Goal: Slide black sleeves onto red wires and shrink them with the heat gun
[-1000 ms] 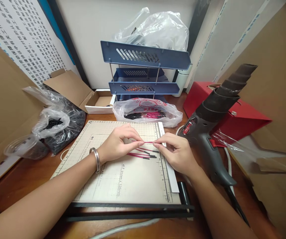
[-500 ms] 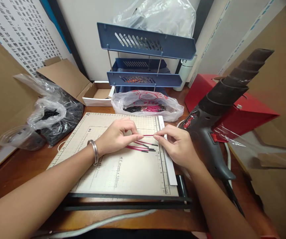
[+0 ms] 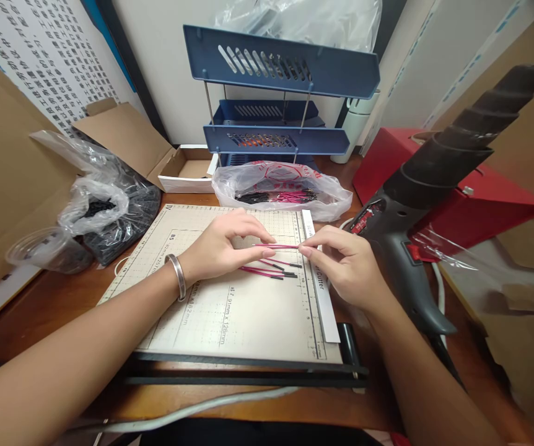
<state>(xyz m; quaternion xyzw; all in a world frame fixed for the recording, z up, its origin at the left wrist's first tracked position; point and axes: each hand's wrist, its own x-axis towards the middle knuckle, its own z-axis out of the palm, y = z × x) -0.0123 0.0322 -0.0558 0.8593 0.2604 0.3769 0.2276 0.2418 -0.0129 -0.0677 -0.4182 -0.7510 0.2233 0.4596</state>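
Observation:
A thin pinkish-red wire (image 3: 285, 246) runs sideways above the board, its right end pinched between the thumb and forefinger of my right hand (image 3: 345, 266). My left hand (image 3: 223, 244), with a silver bangle at the wrist, is at the wire's left part; its thumb and forefinger stand slightly apart, with the wire showing between them. Several more red wires (image 3: 260, 271) with black sleeved ends (image 3: 290, 274) lie just below on the cream paper cutter board (image 3: 267, 322). My left hand hides their left ends.
A grey heat gun (image 3: 401, 248) stands at the right before a red box (image 3: 485, 204). Behind the board lies a plastic bag (image 3: 327, 204) of red and black wires, below a blue rack (image 3: 276, 62). Bagged black pieces (image 3: 122, 210) and an open carton (image 3: 188, 184) are at the left.
My left thumb and forefinger have parted from their pinch around the wire. My right hand keeps its pinch on the wire's end. The whole view has shifted slightly.

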